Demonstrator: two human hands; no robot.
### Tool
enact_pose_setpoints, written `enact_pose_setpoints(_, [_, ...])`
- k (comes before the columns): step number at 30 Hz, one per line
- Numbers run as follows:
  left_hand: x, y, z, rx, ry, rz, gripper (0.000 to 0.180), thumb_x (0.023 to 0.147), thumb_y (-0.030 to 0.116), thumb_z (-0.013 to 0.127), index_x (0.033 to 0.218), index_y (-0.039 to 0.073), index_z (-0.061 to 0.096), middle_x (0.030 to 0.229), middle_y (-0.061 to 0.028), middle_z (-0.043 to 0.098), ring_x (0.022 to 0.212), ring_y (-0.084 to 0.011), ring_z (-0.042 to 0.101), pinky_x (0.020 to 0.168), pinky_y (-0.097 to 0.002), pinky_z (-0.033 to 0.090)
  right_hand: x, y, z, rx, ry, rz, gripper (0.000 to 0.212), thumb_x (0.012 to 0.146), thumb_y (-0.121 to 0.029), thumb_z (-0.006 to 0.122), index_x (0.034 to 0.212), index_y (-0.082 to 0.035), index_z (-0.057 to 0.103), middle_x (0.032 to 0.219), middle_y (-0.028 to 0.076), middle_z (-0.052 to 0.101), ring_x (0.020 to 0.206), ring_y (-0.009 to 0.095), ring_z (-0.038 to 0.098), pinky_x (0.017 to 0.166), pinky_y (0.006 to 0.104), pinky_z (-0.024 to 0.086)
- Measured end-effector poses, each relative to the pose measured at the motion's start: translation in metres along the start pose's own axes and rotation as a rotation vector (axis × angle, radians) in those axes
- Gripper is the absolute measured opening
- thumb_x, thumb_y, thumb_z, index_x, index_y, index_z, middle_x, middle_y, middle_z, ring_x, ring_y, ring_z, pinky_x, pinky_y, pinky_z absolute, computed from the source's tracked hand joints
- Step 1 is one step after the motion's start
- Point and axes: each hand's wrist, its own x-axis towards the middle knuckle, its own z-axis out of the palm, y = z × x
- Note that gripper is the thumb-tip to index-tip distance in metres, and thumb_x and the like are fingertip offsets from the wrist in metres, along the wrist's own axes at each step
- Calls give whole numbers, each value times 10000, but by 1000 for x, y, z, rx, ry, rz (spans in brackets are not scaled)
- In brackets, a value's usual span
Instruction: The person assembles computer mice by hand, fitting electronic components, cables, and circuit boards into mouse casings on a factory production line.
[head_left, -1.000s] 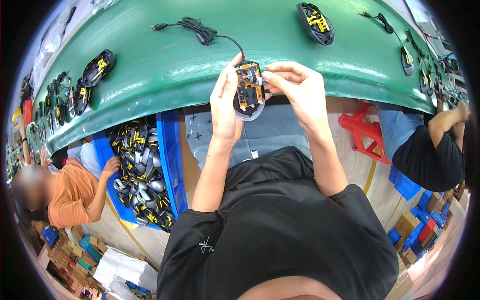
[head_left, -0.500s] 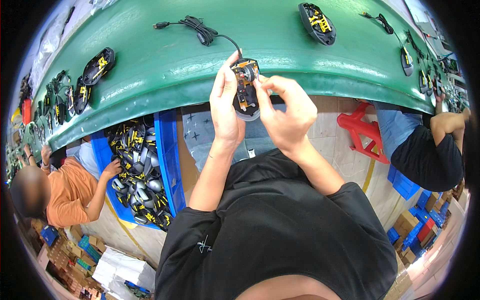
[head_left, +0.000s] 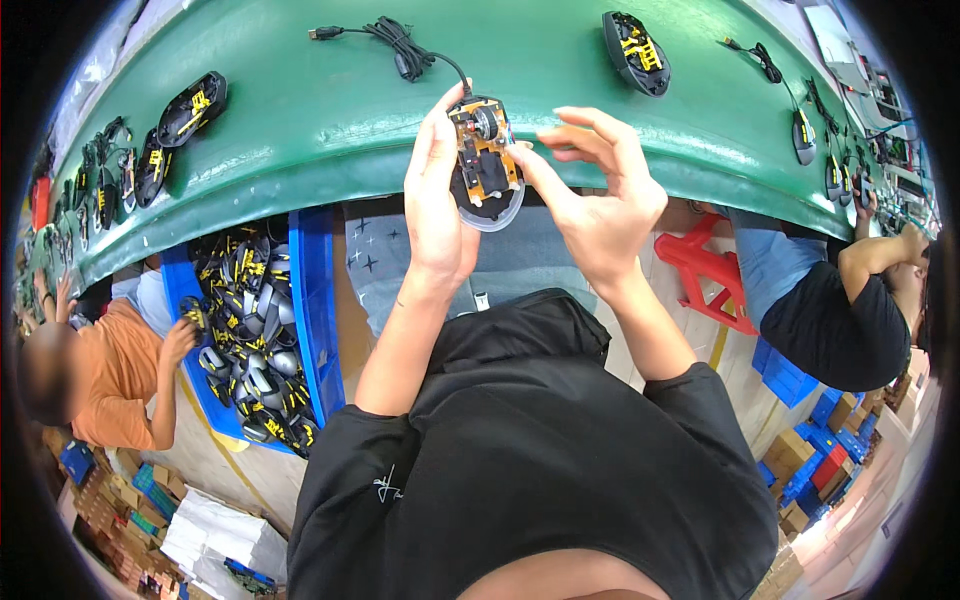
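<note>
An opened computer mouse [head_left: 484, 165] shows its orange circuit board, a dark scroll wheel and black parts, with no top shell over them. My left hand [head_left: 440, 205] is closed round its left side and holds it over the table's near edge. From its far end runs a black cable [head_left: 400, 42], bundled on the table. At the mouse's right edge, my right hand [head_left: 612, 190] has its fingers spread, and only the thumb tip is close to the board. Whether that thumb touches the mouse I cannot tell. Small thin wires show beside the scroll wheel.
Mouse shells with yellow parts [head_left: 638, 52] lie on the green table [head_left: 290, 130]. A blue bin [head_left: 318, 330] full of shells stands at my left, beside a person in orange [head_left: 120, 370]. A red stool [head_left: 700, 270] and another person [head_left: 840, 320] are at right.
My right hand's fingers have opened from a pinch and drawn off to the right. The mouse has shifted slightly left in view. The person in orange has lifted a shell from the bin.
</note>
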Motion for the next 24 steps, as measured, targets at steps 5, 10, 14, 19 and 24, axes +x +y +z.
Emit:
enact_pose_setpoints(5, [-2, -2, 1, 1, -30, 4, 460, 1056, 302, 332, 1425, 27, 352, 1182, -130, 591, 1034, -232, 632, 900, -369, 543, -2, 2, 9, -15, -39, -29, 311, 743, 21, 778, 1019, 10, 633, 860, 93, 713, 763, 143, 699, 689, 241, 550])
enact_pose_setpoints(10, [-1, -1, 1, 9, 34, 48, 449, 1054, 294, 362, 1414, 26, 384, 1180, -103, 593, 1052, -158, 597, 920, -312, 500, -11, 8, 15, -34, -66, -77, 205, 774, 74, 736, 872, -11, 578, 829, 106, 715, 751, 141, 692, 669, 246, 536])
enact_pose_setpoints(14, [-4, -6, 5, -12, 15, 68, 443, 1057, 296, 359, 1407, 28, 399, 1167, -89, 597, 1048, -145, 589, 916, -295, 488, -17, 14, 21, -88, -42, -253, 292, 768, 133, 695, 728, -26, 453, 817, 127, 675, 749, 206, 676, 647, 284, 531])
enact_pose_setpoints(19, [-3, -9, 6, -112, 31, 62, 416, 1055, 265, 360, 1397, 36, 418, 1160, -73, 599, 1053, -138, 584, 935, -294, 470, -20, 25, 19, -103, -167, -310, 218, 733, 132, 669, 852, 6, 536, 866, 133, 670, 818, 266, 657, 687, 324, 544])
enact_pose_setpoints(24, [-1, -6, 4, -121, 43, 62, 441, 957, 91, 548, 1376, 14, 435, 1134, -80, 592, 1011, -124, 578, 891, -267, 474, -21, 26, 9, -116, -243, -300, 235, 762, 77, 647, 988, 18, 621, 920, 131, 665, 875, 287, 641, 751, 357, 542])
